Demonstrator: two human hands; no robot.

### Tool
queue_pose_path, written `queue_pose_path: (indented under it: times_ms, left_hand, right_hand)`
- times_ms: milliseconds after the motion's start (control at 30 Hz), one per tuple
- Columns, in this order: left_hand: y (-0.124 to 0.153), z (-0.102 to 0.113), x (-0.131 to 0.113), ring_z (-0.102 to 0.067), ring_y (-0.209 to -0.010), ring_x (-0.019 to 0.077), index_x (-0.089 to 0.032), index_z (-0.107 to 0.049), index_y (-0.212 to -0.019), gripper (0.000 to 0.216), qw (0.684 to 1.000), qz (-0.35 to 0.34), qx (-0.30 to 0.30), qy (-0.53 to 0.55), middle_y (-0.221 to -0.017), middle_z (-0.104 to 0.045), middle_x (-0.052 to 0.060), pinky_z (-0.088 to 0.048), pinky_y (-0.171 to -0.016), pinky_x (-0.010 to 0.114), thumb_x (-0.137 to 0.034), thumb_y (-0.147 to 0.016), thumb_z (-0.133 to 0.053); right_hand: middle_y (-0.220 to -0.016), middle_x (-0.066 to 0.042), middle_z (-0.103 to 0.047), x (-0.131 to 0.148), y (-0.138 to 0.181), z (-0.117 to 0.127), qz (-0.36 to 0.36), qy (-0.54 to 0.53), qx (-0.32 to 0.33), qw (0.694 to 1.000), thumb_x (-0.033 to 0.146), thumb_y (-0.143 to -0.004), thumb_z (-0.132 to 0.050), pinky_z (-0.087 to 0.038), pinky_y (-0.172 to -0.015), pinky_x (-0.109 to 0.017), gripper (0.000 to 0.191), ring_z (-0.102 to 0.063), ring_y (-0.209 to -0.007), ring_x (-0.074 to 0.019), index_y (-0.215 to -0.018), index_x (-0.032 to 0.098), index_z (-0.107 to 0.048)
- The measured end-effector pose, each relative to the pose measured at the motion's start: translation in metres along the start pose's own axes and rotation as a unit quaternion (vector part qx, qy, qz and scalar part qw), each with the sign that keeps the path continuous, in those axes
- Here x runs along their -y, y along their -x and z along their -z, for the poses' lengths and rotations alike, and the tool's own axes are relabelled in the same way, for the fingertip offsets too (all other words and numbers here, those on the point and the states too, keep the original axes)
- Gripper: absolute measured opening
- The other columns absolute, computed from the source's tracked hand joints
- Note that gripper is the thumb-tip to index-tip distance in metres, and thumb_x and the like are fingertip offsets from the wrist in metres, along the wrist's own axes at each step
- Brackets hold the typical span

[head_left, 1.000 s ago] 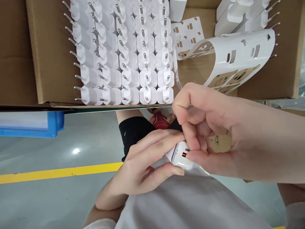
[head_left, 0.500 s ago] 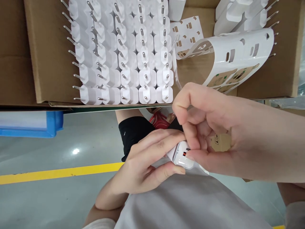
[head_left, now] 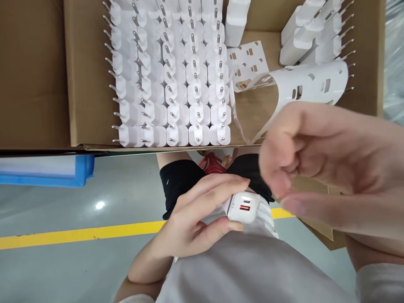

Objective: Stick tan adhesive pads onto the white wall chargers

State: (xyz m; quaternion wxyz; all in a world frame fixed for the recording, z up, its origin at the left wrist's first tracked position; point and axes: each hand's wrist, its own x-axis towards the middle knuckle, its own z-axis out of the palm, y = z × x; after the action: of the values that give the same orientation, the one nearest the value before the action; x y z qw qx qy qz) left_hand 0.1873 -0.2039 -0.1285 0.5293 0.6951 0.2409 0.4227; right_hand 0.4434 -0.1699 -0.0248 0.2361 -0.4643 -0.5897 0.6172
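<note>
My left hand (head_left: pixel 189 223) is closed round a white charger (head_left: pixel 243 208), held over my lap with its two ports facing up at me; the lower port is orange. My right hand (head_left: pixel 328 168) hovers just right of and above the charger, apart from it. Its fingers are curled toward the thumb and blurred by motion, and whatever they pinch is too small to make out. A curled white sticker sheet (head_left: pixel 303 84) with cut-out holes lies in the cardboard box (head_left: pixel 85 84) behind my right hand.
The box holds several rows of white chargers (head_left: pixel 176 84) standing pins-up on the left and a loose group of chargers (head_left: pixel 315 33) at the top right. A blue bin (head_left: pixel 47 170) sits under the box at left. A yellow line (head_left: pixel 78 233) crosses the grey floor.
My right hand has come off the charger's port face and moved right and up. The charger's ports now show fully. The view has shifted slightly.
</note>
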Motion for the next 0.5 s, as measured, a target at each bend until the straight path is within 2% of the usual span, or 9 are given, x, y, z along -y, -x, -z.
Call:
queue_pose_path:
  times_ms: [67, 133, 167, 233, 300, 333, 400, 500]
  left_hand:
    - [0.004, 0.0, -0.001, -0.073, -0.131, 0.0254, -0.021, -0.064, -0.156, 0.056, 0.999, 0.025, -0.023, 0.016, -0.144, -0.075, 0.017, -0.06, -0.113, 0.033, -0.028, -0.102, -0.079]
    - [0.008, -0.002, -0.003, -0.071, -0.135, 0.0265, -0.027, -0.066, -0.153, 0.055, 0.996, 0.048, -0.06, 0.053, -0.148, -0.074, 0.014, -0.062, -0.112, 0.034, -0.029, -0.1, -0.081]
    - [0.008, -0.003, -0.006, -0.07, -0.137, 0.0277, -0.029, -0.067, -0.151, 0.053, 0.991, 0.061, -0.081, 0.084, -0.149, -0.073, 0.014, -0.063, -0.109, 0.034, -0.029, -0.1, -0.081]
    - [0.006, -0.007, -0.01, -0.076, -0.127, 0.0271, -0.034, -0.07, -0.143, 0.042, 0.973, 0.102, -0.141, 0.152, -0.142, -0.078, 0.012, -0.068, -0.097, 0.031, -0.033, -0.102, -0.078]
    - [0.0, -0.012, -0.015, -0.081, -0.1, 0.0222, -0.034, -0.073, -0.137, 0.035, 0.94, 0.154, -0.214, 0.215, -0.129, -0.081, 0.011, -0.067, -0.069, 0.022, -0.043, -0.104, -0.075]
    - [-0.003, -0.013, -0.017, -0.081, -0.097, 0.0224, -0.033, -0.076, -0.132, 0.035, 0.922, 0.173, -0.252, 0.237, -0.124, -0.082, 0.011, -0.066, -0.065, 0.02, -0.048, -0.101, -0.078]
    - [-0.011, -0.015, -0.022, -0.08, -0.097, 0.024, -0.034, -0.077, -0.133, 0.04, 0.897, 0.185, -0.297, 0.269, -0.118, -0.081, 0.01, -0.061, -0.056, 0.017, -0.051, -0.097, -0.081]
    - [-0.018, -0.012, -0.029, -0.081, -0.098, 0.0265, -0.034, -0.08, -0.137, 0.047, 0.884, 0.194, -0.319, 0.281, -0.116, -0.079, 0.011, -0.06, -0.051, 0.016, -0.047, -0.092, -0.087]
  right_hand:
    - [-0.068, 0.003, -0.063, -0.006, 0.012, 0.001, 0.063, 0.009, -0.118, 0.991, 0.031, -0.094, -0.086, -0.048, -0.04, -0.03, 0.017, -0.062, -0.055, -0.0179, -0.089, 0.035, -0.07]
    - [-0.058, 0.002, -0.054, -0.009, 0.018, 0.005, 0.123, 0.015, -0.227, 0.966, 0.051, -0.096, -0.083, -0.046, -0.039, -0.033, 0.025, -0.055, -0.048, -0.0185, -0.083, 0.034, -0.07]
    - [-0.057, 0.001, -0.054, -0.008, 0.016, 0.008, 0.133, 0.027, -0.252, 0.958, 0.058, -0.095, -0.081, -0.047, -0.042, -0.035, 0.031, -0.056, -0.048, -0.0194, -0.081, 0.033, -0.07]
    - [-0.064, -0.003, -0.062, 0.002, 0.002, 0.018, 0.128, 0.074, -0.255, 0.956, 0.064, -0.092, -0.08, -0.053, -0.049, -0.039, 0.035, -0.063, -0.055, -0.0233, -0.085, 0.031, -0.073]
    - [-0.076, -0.008, -0.071, 0.023, -0.021, 0.029, 0.127, 0.135, -0.224, 0.957, 0.064, -0.089, -0.081, -0.059, -0.059, -0.044, 0.034, -0.07, -0.068, -0.0282, -0.094, 0.031, -0.077]
    - [-0.08, -0.009, -0.074, 0.035, -0.033, 0.034, 0.142, 0.16, -0.215, 0.953, 0.064, -0.088, -0.081, -0.06, -0.062, -0.046, 0.035, -0.072, -0.073, -0.0299, -0.097, 0.031, -0.078]
    - [-0.086, -0.01, -0.076, 0.058, -0.052, 0.042, 0.175, 0.2, -0.209, 0.941, 0.064, -0.088, -0.08, -0.062, -0.068, -0.047, 0.035, -0.074, -0.081, -0.032, -0.102, 0.031, -0.079]
    - [-0.09, -0.01, -0.078, 0.072, -0.061, 0.049, 0.193, 0.246, -0.217, 0.925, 0.062, -0.091, -0.078, -0.064, -0.072, -0.047, 0.035, -0.076, -0.086, -0.033, -0.104, 0.03, -0.08]
